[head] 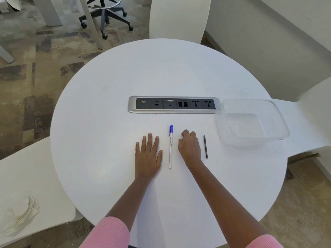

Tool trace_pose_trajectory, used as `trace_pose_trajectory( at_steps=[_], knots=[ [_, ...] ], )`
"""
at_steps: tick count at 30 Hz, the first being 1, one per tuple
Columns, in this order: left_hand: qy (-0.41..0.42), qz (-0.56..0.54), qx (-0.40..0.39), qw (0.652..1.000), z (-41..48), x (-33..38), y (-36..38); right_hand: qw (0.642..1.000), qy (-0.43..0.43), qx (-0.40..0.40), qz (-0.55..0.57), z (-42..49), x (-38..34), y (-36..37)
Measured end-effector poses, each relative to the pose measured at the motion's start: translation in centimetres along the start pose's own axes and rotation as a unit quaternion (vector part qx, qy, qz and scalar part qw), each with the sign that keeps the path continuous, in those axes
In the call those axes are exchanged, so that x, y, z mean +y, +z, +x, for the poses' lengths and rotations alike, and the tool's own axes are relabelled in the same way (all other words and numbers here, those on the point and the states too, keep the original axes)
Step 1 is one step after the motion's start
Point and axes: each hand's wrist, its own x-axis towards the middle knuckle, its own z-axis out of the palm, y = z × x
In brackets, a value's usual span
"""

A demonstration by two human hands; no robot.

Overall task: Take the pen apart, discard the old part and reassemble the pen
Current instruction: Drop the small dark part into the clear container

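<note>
Only print in view: a line of small dark lettering running lengthwise down the barrel of the white plastic pen with blue cap [170, 146], too small and blurred to read. The silver-framed black socket strip [173, 104] carries no legible labels or nos.

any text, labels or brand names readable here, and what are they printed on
Nothing can be read for certain.
Pen: a line of small print runs along the white barrel, too small and blurred to read.
Socket panel set in the table: only port and outlet shapes show, no legible lettering.
Clear container and thin black rod: no markings visible.
</note>
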Motion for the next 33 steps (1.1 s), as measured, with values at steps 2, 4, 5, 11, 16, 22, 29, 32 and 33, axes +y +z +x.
trace_pose_trajectory(
  at_steps=[2, 4, 5, 11, 16, 22, 29, 32, 33],
  knots=[
    [-0.002, 0.001, -0.007, 1.0, 0.0, 0.1, -0.2, 1.0, 0.004, 0.006, 0.0, 0.1, -0.3, 0.1],
    [-0.003, -0.002, -0.013, 1.0, 0.0, 0.2, -0.4, 1.0, 0.004, 0.009, 0.004, 0.3, -0.4, 0.1],
    [-0.003, -0.002, -0.015, 1.0, 0.1, 0.2, -0.5, 1.0, 0.004, 0.01, 0.007, 0.3, -0.4, 0.1],
    [0.004, 0.013, -0.024, 1.0, 0.1, 0.2, -0.8, 0.999, -0.018, 0.026, 0.01, 0.6, -0.2, -1.0],
    [-0.005, 0.01, -0.028, 1.0, 0.2, -0.2, -1.0, 0.987, -0.131, 0.089, -0.024, 1.0, 0.3, -4.9],
    [-0.007, 0.003, -0.049, 0.999, 1.6, 1.4, -1.4, 0.952, -0.205, 0.192, -0.117, 2.9, 5.1, -11.5],
    [-0.029, -0.008, -0.059, 0.998, 1.8, 1.8, -1.3, 0.94, -0.163, 0.179, -0.239, 7.2, 11.1, -14.5],
    [-0.038, -0.012, -0.056, 0.998, 1.7, 1.9, -1.2, 0.935, -0.144, 0.149, -0.288, 9.0, 13.5, -14.8],
    [-0.039, -0.012, -0.057, 0.998, 1.8, 2.0, -1.2, 0.934, -0.137, 0.136, -0.302, 9.4, 14.1, -14.7]
  ],
)
